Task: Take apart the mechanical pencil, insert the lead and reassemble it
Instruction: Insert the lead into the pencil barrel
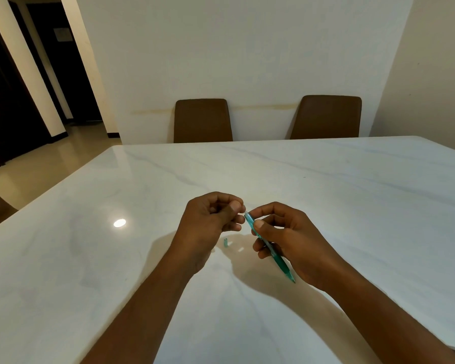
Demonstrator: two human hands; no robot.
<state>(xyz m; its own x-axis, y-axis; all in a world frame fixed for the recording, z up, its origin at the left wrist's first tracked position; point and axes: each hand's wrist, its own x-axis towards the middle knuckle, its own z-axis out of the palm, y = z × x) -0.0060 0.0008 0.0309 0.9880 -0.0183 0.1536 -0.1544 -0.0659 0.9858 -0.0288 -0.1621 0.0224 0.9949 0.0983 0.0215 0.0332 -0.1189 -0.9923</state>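
Glossy white marble table (326,179), two brown chairs (202,120) tucked at its far edge against a pale wall. Right hand (286,237) pinching a teal mechanical pencil (273,256), tip slanting down. Left hand (210,219) pinched shut at its upper end; contents too small to tell. Small teal cap (225,243) on the tabletop below the pinch.

A home dining room, seen from a seat at the table.

A large white marble-look table (326,185) fills the view, with two brown upholstered chairs (202,120) pushed in along its far side against a plain cream wall (247,48) (a faint yellowish stain runs across it at chair-back height). To the left, polished floor tiles (37,164) lead to a dark doorway (63,74).
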